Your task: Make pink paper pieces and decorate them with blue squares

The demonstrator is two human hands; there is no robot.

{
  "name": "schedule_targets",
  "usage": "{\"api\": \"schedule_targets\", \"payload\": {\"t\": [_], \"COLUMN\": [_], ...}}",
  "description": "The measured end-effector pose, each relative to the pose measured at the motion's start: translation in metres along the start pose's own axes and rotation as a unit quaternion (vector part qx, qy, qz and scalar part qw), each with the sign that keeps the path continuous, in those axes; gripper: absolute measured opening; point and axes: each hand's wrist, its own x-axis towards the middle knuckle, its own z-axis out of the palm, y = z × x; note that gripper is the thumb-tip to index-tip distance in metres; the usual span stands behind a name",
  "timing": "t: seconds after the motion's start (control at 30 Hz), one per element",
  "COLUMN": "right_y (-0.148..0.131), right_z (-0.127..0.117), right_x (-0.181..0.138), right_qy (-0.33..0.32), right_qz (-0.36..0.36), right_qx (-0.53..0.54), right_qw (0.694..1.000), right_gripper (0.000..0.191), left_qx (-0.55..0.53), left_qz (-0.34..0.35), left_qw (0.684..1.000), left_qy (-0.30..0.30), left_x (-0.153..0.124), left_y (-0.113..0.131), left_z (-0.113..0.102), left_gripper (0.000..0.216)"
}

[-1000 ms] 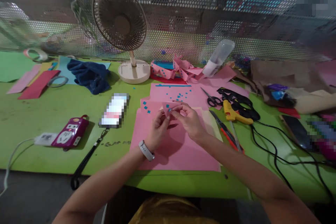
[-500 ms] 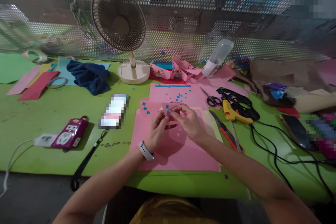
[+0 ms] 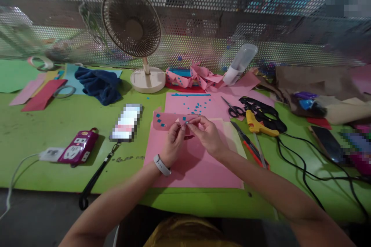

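Left hand [image 3: 174, 139] and right hand [image 3: 209, 134] pinch blue-dotted pink paper [image 3: 171, 118] above a pink sheet [image 3: 199, 166] on the desk [image 3: 124, 179].

Pale wristband [image 3: 162, 165], dark-holed, on the left; bare forearms [image 3: 246, 170]; mustard-yellow clothing [image 3: 188, 234].

Head-worn view, facing forward and down, close above hands [image 3: 210, 139]

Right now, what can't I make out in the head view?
All in the head view:
- What the right hand pinches: too small.
- Part of the pink strip: hidden by the left hand and right hand.
- Phone screen: blurred into blocks.
- White cable, far end: cut off by the left edge.
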Motion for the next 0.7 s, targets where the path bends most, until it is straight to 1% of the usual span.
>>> {"api": "schedule_targets", "payload": {"t": [0.23, 0.47, 0.7], "right_y": [0.0008, -0.0003, -0.0003], "right_z": [-0.0022, -0.0028, -0.0027], "right_x": [0.0017, 0.0029, 0.0021], "right_qy": [-0.009, -0.017, -0.022], "right_qz": [-0.005, -0.003, 0.005], "right_qx": [-0.005, -0.005, -0.004], "right_qw": [1.0, 1.0, 1.0], "right_gripper": [0.015, 0.015, 0.014], "left_qx": [0.014, 0.026, 0.078], "left_qz": [0.021, 0.021, 0.036], "left_qw": [1.0, 0.999, 0.996], "left_qy": [-0.012, -0.002, 0.009], "left_x": [0.0001, 0.0009, 0.0026], "left_y": [0.0019, -0.0017, -0.0069], "left_z": [0.0006, -0.0008, -0.0065], "left_gripper": [0.035, 0.038, 0.038]}}
